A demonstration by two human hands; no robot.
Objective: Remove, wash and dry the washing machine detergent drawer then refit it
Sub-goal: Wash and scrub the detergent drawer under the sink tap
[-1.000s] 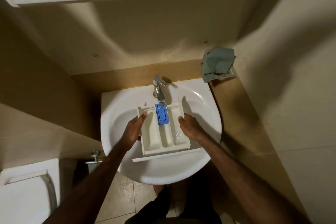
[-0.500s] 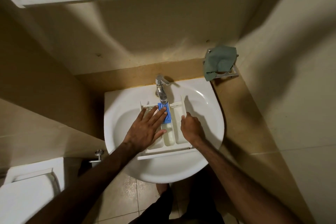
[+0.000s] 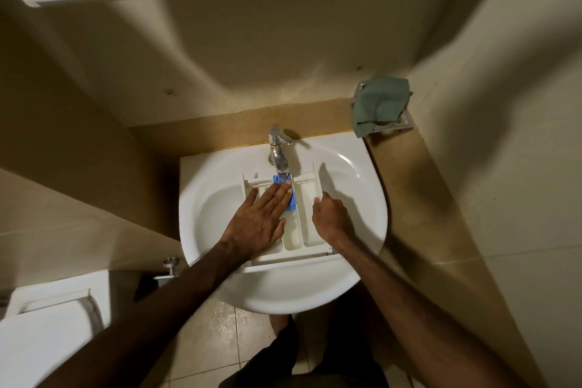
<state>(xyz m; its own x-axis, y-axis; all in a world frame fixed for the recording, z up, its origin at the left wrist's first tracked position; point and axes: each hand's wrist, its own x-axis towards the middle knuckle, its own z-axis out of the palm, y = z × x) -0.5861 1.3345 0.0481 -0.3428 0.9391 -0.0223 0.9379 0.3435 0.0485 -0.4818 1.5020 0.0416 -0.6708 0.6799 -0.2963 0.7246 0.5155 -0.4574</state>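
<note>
Status entry, wash stage. We find the detergent drawer (image 3: 297, 217) already out of the machine and lying flat across the white basin (image 3: 356, 274), compartments up, its front panel toward us and its rear end under the tap (image 3: 278, 156). Removal therefore counts as done.

Left hand (image 3: 258, 220): fingers (image 3: 277, 190) straight and spread, palm down over the left compartment, fingertips reaching onto the blue insert (image 3: 292, 198) at the drawer's rear. It grips nothing; it presses or rubs the surface flat-handed.

Right hand (image 3: 330, 216): fingers curled at the drawer's right side wall, which we read as a steadying grip. The fingertips are hidden behind the knuckles, so how firmly they pinch the wall we cannot tell.

Whether water is running from the tap we cannot tell; no stream is resolved in the head view. The middle and right compartments look pale and glossy, possibly wet.

Judgement on progress: washing is in hand and not finished. Only the left compartment and the insert are under the hand at this moment; the other compartments, the underside and the front panel show no sign either way.

Remaining: finish rinsing, then dry. A green cloth (image 3: 379, 102) hangs over a small rack (image 3: 404, 123) on the wall to the right of the basin, well apart from both hands and untouched; we take it as the likely drying cloth. After that, refit. The washing machine is not in view.
</note>
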